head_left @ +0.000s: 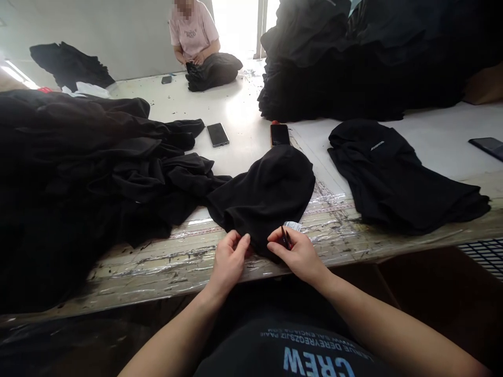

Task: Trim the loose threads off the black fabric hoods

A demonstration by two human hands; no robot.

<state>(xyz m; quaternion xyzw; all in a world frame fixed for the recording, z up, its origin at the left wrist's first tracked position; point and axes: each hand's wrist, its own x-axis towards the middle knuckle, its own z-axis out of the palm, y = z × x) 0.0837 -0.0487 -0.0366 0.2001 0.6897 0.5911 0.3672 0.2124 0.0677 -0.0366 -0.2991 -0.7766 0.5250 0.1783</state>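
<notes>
A black garment (271,183) lies across the table's near edge in front of me, its rounded end pointing away. My left hand (231,257) pinches its near edge between thumb and fingers. Small black snips (286,238) sit in my right hand (299,256), whose fingers are curled at the garment's near right side. Beside the snips, a white label (293,226) shows at the garment's edge. Part of the fingertips of both hands is hidden by the cloth.
Black garments (78,173) are heaped at left; another stack (396,173) lies at right. A tall black pile (353,68) stands behind. Phones (217,135) (280,135) (489,146) rest on the table (243,157). A person (195,31) handles black cloth at the far side.
</notes>
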